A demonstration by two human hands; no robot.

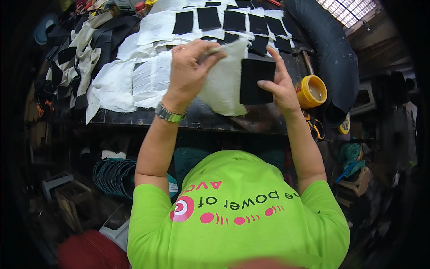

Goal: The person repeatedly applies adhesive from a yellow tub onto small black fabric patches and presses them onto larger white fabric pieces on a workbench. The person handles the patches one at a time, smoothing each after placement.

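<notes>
Overhead, left hand (pixel 190 67) pinching white cloth (pixel 224 83), right hand (pixel 280 83) gripping black square (pixel 255 80) — its left edge hidden behind cloth.

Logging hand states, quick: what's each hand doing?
Left hand: shut, pinching the white cloth piece.
Right hand: holding the black square piece.

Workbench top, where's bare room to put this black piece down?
Bare dark bench shows only along the near edge, below the white cloth sheets and left of the yellow pot. The back, with rows of black squares, and the left scrap pile are crowded.
</notes>
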